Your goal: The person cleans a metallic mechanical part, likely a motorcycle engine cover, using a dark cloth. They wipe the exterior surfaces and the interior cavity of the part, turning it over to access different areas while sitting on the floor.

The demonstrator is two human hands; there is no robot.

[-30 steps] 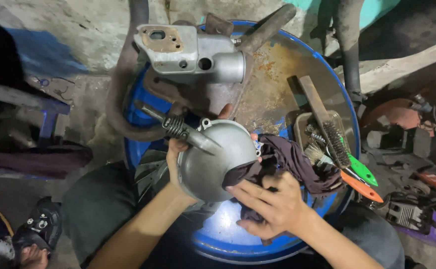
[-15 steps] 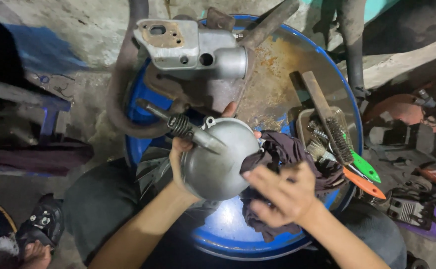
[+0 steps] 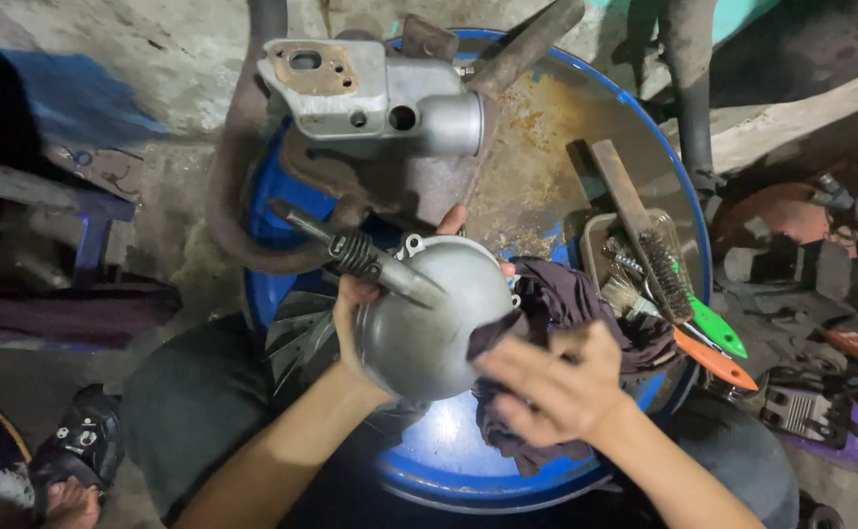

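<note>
Domed metal cover (image 3: pixel 434 318) held above the blue drum (image 3: pixel 449 460), tilted with its dome up, probably so the surface faces the rag. Left hand (image 3: pixel 351 304) grips its far rim, fingers curled round the edge. Right hand (image 3: pixel 551 387) presses a dark rag (image 3: pixel 571 304) against the cover's right side, fingers spread, closed on nothing but cloth. One shaft with a spring (image 3: pixel 360 257) lies across the cover. One grey casting (image 3: pixel 370 93) sits on the drum top; one wire brush (image 3: pixel 644 240) and two coloured-handled brushes (image 3: pixel 713 343) rest in a tray at right.
</note>
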